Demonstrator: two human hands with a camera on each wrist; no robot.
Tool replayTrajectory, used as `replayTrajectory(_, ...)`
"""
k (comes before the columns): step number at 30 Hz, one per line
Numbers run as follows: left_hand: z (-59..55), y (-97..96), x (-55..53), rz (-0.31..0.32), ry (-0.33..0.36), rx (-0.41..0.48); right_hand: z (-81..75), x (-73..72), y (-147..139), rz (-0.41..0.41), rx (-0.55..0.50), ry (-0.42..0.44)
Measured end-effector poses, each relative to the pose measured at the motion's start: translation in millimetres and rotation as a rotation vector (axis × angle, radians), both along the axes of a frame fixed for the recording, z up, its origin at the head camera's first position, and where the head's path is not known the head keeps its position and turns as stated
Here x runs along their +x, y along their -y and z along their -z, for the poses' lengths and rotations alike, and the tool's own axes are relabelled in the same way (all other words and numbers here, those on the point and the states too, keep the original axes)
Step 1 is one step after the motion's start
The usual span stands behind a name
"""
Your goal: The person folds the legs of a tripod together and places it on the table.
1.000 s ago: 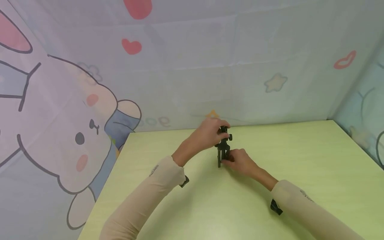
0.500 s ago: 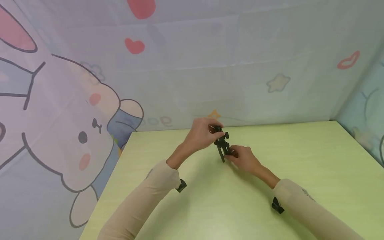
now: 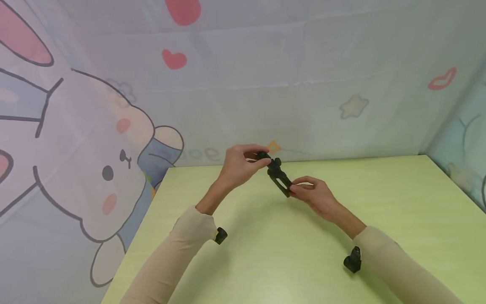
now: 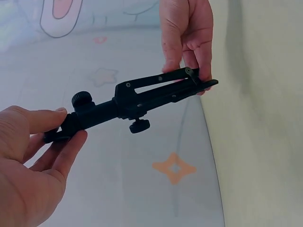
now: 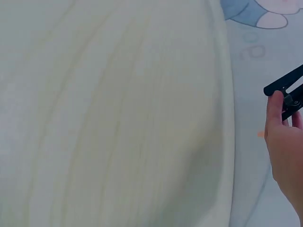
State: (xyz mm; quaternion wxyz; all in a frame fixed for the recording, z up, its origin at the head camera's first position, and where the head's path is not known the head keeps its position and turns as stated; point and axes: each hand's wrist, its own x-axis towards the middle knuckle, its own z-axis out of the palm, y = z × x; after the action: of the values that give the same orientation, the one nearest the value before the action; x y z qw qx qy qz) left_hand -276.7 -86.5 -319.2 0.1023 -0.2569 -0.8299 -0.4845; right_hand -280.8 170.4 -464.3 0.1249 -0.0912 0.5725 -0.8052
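A small black tripod (image 3: pixel 278 173) with its legs folded close together is held tilted above the table, its head up to the left and its feet down to the right. My left hand (image 3: pixel 239 164) pinches the head end between thumb and fingers. At the leg end, my right hand (image 3: pixel 317 197) grips the feet with thumb and fingertips. Two knobs stick out from the tripod (image 4: pixel 163 85) in the left wrist view. Only the leg ends of the tripod (image 5: pixel 291 97) show in the right wrist view, at its right edge.
The pale yellow-green table (image 3: pixel 265 261) spreads below both hands. Behind it hangs a light cloth backdrop (image 3: pixel 243 105) printed with a rabbit, hearts and stars. A black wrist-worn device (image 3: pixel 353 259) sits under the right sleeve, and another device (image 3: pixel 220 235) under the left.
From standing upright, the tripod has been lifted and tipped, its head swinging left. My left hand has moved left with it, while my right hand has risen slightly with the legs.
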Motion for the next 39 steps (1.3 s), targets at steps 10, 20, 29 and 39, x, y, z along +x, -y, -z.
replayTrajectory(10, 5.2, 8.5, 0.7, -0.006, 0.048, 0.037, -8.2, -0.5, -12.9, 0.038, -0.314, 0.118)
replayTrajectory(20, 14.0, 12.7, -1.6, -0.011, 0.076, 0.033, -22.1, -2.9, -27.4, 0.108, -0.398, 0.141)
replayTrajectory(29, 30.0, 16.6, -4.1, -0.018, 0.124, 0.011, -29.8, -3.1, -40.0, 0.134, -0.306, 0.018)
replayTrajectory(39, 52.2, 20.5, -9.5, -0.030, 0.077, -0.034, -36.6, -2.6, -51.4, 0.134, -0.116, -0.091)
